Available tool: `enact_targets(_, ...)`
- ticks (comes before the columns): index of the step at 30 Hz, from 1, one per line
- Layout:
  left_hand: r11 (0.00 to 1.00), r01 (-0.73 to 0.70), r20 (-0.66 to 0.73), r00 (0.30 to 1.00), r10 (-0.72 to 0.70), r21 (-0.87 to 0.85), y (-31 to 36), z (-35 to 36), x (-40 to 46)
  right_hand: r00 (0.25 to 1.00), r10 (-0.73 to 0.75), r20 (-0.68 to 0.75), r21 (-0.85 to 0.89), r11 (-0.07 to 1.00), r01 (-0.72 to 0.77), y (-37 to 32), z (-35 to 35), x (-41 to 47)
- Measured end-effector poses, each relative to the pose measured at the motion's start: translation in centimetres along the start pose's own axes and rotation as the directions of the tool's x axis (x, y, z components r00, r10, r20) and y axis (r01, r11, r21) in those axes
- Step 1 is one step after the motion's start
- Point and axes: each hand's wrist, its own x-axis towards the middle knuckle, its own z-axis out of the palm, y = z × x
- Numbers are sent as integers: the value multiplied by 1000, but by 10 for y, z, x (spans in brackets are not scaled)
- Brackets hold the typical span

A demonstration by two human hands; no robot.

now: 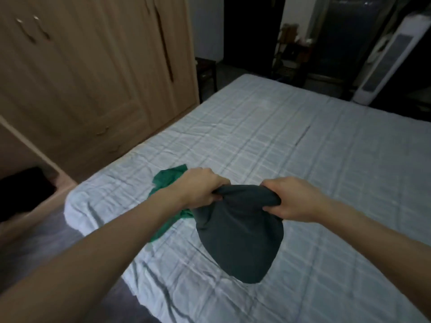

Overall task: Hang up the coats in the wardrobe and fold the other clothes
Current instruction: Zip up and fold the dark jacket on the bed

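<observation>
Here the dark grey garment (240,231) hangs over the near part of the bed (303,136), held up by its top edge and bunched between two hands, its lower end drooping to the sheet or just above it. The left hand (200,186) grips one end of that edge with fingers curled tight round the cloth; the right hand (289,197) pinches the other end, fingers and thumb closed on a fold. Just behind the left wrist a green garment (168,180) lies crumpled on the sheet, partly under the grey one. To the left stands the wooden wardrobe (93,78), its doors closed, and a white tower fan (387,59) stands beyond the far corner of the bed. The likely trouble is the bunched grip: if the hands hold gathered cloth, not true corners, the piece may lay down twisted and fold crooked. It could also snag or drag the green garment as it is spread, since the two overlap.
</observation>
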Motion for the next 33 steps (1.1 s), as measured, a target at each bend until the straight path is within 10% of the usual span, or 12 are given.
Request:
enact_targets(9, 923, 374, -156, 921, -357, 94, -88, -91, -187, 940, -334, -72, -149, 935, 321, -179, -79, 93)
enact_targets(19, 647, 744, -286, 664, -690, 167, -172, -121, -461, 733, -676, -73, -243, 725, 644, -468, -81, 171)
enact_targets(33, 388, 907, -343, 420, -840, 160, -264, -136, -677, 527, -846, -76, -44, 531, 846, -726, -55, 263)
